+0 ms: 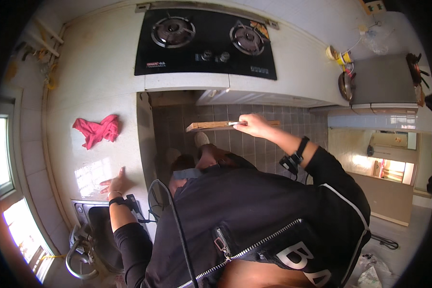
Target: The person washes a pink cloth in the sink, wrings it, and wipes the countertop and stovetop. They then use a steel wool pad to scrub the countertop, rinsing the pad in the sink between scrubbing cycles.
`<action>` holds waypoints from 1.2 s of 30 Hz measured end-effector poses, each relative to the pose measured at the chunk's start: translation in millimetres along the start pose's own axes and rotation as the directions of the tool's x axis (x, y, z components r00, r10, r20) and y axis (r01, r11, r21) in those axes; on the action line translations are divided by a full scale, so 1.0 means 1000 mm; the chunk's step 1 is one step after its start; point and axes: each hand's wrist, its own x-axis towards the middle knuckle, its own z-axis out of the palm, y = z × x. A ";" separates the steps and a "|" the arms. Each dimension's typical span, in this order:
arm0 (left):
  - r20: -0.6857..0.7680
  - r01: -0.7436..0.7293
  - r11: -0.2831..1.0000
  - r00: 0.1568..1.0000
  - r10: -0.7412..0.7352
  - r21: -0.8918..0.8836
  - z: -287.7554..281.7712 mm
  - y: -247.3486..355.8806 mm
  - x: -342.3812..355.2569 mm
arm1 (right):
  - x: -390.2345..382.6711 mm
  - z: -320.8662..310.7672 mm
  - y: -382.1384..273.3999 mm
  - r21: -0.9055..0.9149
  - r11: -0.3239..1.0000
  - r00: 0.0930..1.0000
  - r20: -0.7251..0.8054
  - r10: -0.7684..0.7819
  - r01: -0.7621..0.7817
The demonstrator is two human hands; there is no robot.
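Right hand (254,126): fingers clasped on the top edge of a wood-edged panel (209,125), the exact grip too small to make out.
Panel: held edge-up over the grey tiled floor (233,146), in front of the person and below the black two-burner stove (206,41).
Left hand (114,185): fingers spread and grasping nothing, resting on the pale surface (108,103) beside the sink (81,209).
Red cloth (98,132): crumpled on that surface, beyond the left hand.

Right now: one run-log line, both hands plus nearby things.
left hand: open, on white countertop near sink | right hand: gripping wooden-edged panel | red cloth: crumpled on countertop
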 end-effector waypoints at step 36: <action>0.581 0.366 -0.525 0.743 -0.333 -0.769 -0.009 0.027 0.025 | 0.271 0.136 0.291 -0.305 0.952 0.961 0.271 0.053 0.033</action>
